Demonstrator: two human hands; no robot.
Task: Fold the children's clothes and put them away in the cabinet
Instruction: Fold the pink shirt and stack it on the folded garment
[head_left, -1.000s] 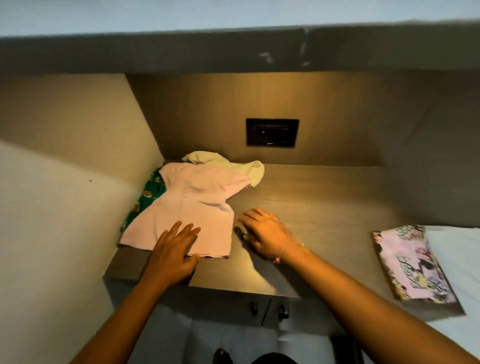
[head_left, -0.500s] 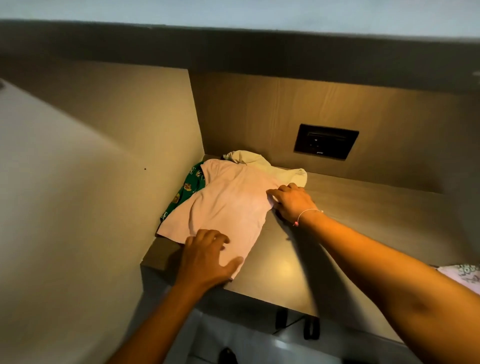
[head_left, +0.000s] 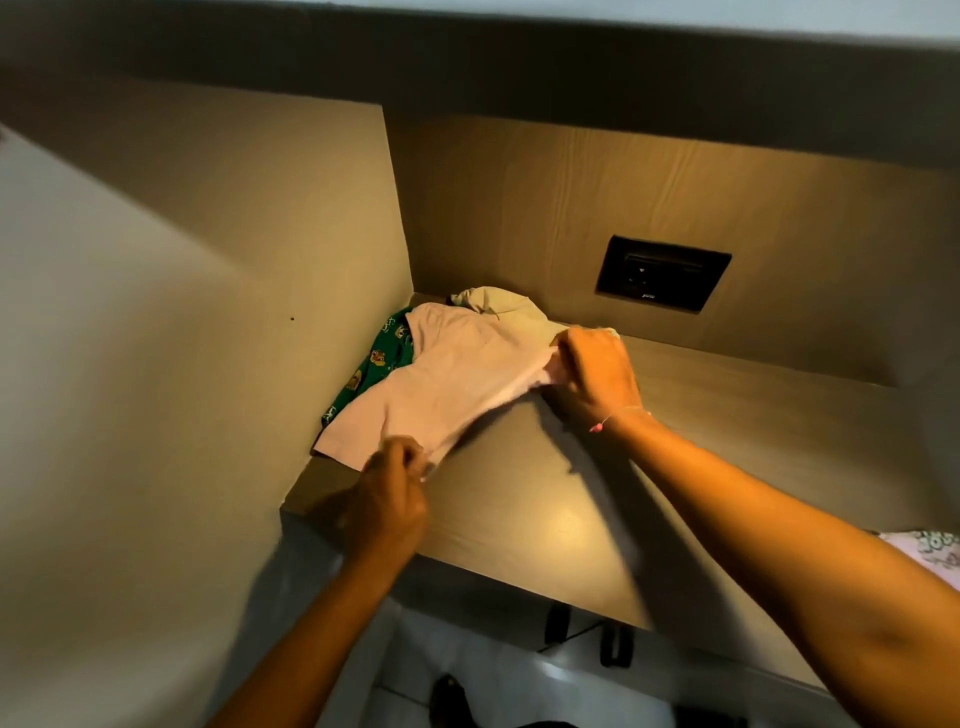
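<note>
Head view: the counter (head_left: 519, 525) fills the centre and lower right of the frame, and its front edge crosses the lower middle. The pink shirt (head_left: 457, 384) lies at the counter's left end, at frame centre, against the side wall (head_left: 311, 234). It partly covers a green garment (head_left: 374, 369) and a cream garment (head_left: 498, 306).

The right hand (head_left: 597, 374), just right of centre, has its fingers curled round the shirt's right edge and holds it off the counter. The left hand (head_left: 389, 499), lower centre and blurred, appears to pinch the hem corner close to the front edge.

Because the shirt overlaps the other two, a pull could drag or rumple them. The hem sits near the front edge, so a loose pinch there could let the cloth slide off toward the floor. If the hands pull unevenly, the fold will likely come out skewed. The bracelet (head_left: 618, 418) on the right wrist may snag the fabric. No cabinet opening can be told apart here.
</note>
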